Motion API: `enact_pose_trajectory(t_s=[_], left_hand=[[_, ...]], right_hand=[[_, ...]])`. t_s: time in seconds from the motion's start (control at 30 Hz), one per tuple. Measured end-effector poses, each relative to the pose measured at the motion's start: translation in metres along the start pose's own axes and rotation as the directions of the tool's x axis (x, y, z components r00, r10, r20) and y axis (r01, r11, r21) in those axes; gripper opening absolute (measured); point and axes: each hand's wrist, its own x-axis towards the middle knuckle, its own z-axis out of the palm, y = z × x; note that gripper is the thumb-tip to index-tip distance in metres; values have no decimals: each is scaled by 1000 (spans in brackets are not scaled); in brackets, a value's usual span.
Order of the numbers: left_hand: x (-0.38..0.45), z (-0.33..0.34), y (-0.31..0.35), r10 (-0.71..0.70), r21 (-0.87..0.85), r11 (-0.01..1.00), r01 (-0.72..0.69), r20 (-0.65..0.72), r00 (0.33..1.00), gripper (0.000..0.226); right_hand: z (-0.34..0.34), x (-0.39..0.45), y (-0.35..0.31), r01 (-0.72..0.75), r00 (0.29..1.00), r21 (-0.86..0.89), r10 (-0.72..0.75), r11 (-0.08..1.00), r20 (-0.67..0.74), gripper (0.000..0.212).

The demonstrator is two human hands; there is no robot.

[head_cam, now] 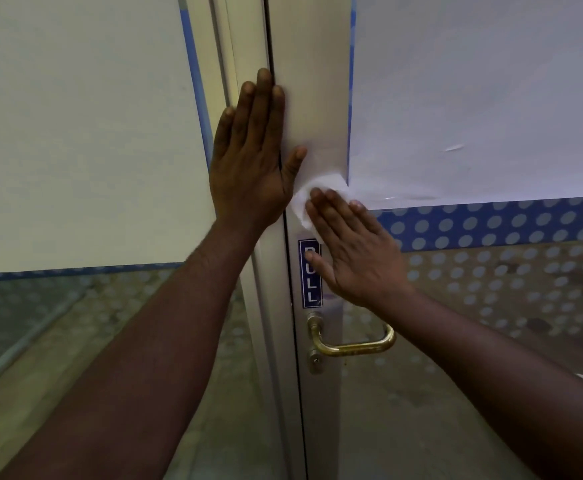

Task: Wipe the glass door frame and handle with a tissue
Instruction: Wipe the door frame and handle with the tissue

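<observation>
A cream door frame runs upright through the middle of the head view. My left hand lies flat on it, fingers spread and pointing up, across the dark gap between the two frames. My right hand presses a crumpled white tissue flat against the frame, just below my left thumb. Part of the tissue is hidden under my fingers. A blue PULL sticker sits under my right hand, half covered. The brass handle hangs below it, untouched.
White paper sheets cover the upper glass on the left and on the right. A blue band with pale dots crosses the right pane. Through the lower glass a tiled floor shows. A lock cylinder sits under the handle.
</observation>
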Motion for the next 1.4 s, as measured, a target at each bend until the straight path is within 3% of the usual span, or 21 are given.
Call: enact_pose_trajectory(t_s=[0.07, 0.17, 0.23, 0.37, 0.57, 0.73, 0.9, 1.07, 1.23, 1.4], left_hand=[[1, 0, -1, 2, 10, 1000, -2, -6, 1000, 66], [0, 0, 0, 6, 20, 1000, -6, -13, 1000, 65], [0, 0, 1, 3, 13, 1000, -3, -25, 1000, 65], [0, 3, 1, 1, 14, 1000, 0, -49, 999, 65], [-1, 2, 2, -12, 1, 1000, 12, -43, 999, 65], [-4, 2, 5, -33, -13, 999, 32, -46, 998, 66], [-6, 1, 3, -9, -24, 1000, 8, -36, 999, 66], [-10, 4, 2, -9, -16, 1000, 9, -34, 999, 66], [-8, 2, 2, -11, -21, 1000, 10, -36, 999, 65], [-9, 3, 3, -16, -24, 1000, 15, -43, 999, 64]], right_hand=[[6, -1, -12, 62, 997, 24, -63, 998, 51, 73], [20, -34, -10, 267, 944, -5, -261, 964, 201, 73], [20, -41, 4, 295, 940, -12, -288, 955, 181, 73], [5, -12, 9, 144, 989, 25, -145, 989, 42, 75], [10, -32, 0, 257, 947, -13, -249, 966, 206, 75], [-3, -8, -10, 50, 995, 82, -57, 995, 87, 78], [9, -45, -16, 232, 936, 54, -238, 971, 258, 76], [-1, -14, -18, -23, 996, 113, 14, 993, 85, 75], [13, -46, -26, 153, 954, 107, -175, 982, 244, 77], [1, -16, -28, -63, 995, 167, 49, 984, 85, 77]])
